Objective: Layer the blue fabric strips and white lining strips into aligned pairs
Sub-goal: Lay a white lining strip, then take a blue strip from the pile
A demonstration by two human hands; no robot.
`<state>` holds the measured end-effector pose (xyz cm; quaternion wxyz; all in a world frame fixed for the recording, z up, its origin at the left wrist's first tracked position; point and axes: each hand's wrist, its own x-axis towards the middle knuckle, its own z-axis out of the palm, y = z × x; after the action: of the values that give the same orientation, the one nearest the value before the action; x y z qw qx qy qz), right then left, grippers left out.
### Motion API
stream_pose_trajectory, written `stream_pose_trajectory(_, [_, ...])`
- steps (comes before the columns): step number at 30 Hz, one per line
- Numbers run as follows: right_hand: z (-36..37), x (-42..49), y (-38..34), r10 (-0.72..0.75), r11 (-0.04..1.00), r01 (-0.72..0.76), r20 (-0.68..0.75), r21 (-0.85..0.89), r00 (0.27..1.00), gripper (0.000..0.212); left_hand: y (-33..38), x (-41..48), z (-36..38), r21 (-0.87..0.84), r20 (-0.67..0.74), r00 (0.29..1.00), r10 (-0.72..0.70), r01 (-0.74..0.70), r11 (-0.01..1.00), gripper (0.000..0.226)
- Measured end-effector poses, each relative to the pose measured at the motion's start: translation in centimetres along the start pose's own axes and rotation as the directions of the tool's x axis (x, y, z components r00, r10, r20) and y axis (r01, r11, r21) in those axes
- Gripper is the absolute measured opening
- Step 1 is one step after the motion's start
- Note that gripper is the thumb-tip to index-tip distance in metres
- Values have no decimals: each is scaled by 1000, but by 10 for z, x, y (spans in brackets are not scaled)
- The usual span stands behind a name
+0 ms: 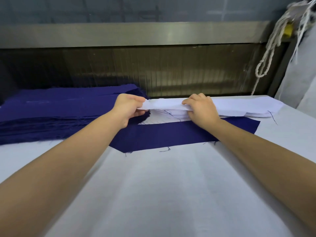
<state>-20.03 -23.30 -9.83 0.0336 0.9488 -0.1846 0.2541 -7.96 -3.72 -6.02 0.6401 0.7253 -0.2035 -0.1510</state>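
- No text, label, brand, number or sign can be read anywhere.
- Faint chalk-like lines are seen on the grey wall (220, 13) at the top, but no letters or figures can be made out in them.
- Pale smudges are seen on the stack of blue fabric strips (42, 106); nothing there is legible.

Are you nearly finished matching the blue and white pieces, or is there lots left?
Lots left, it seems. Done: one blue strip lies flat on the table. In hand: the left hand and right hand pinch the top white lining strip, raised above the white stack. Left: laying it on that blue strip, edges matched, then pairing the thick blue stack. No finished pair shows.
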Motion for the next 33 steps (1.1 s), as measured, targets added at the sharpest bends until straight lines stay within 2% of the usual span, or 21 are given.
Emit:
stream_pose_trajectory(4, [-4,-15,19,118,993,-118,-28,9,993,38,-7,-8,-24,123,-27,992,127,-123,985,28])
stream_pose_trajectory(8, [-11,-28,30,172,985,-172,-20,-4,985,36,-16,-21,-45,127,-10,986,165,-162,979,31])
stream_pose_trajectory(14, [-28,-48,31,131,991,-130,-27,20,991,36,-30,-39,-70,215,80,975,206,-219,952,30])
stream_pose_trajectory(18, [-36,-64,35,78,997,-78,6,19,997,35,-41,-45,-79,340,76,968,239,-250,907,25])
stream_pose_trajectory(24, [-40,-75,42,110,993,-111,28,25,993,37,-50,-50,-86,473,90,955,283,-291,832,19])
stream_pose_trajectory(26, [-41,-76,46,143,989,-144,54,18,988,39,-50,-53,-88,496,82,948,307,-306,812,17])
stream_pose_trajectory(30, [-45,-77,54,245,969,-246,16,38,969,37,-49,-56,-91,530,64,936,346,-326,783,14])
stream_pose_trajectory(33, [-46,-79,59,351,936,-352,18,32,936,35,-51,-55,-92,569,68,940,334,-311,761,21])
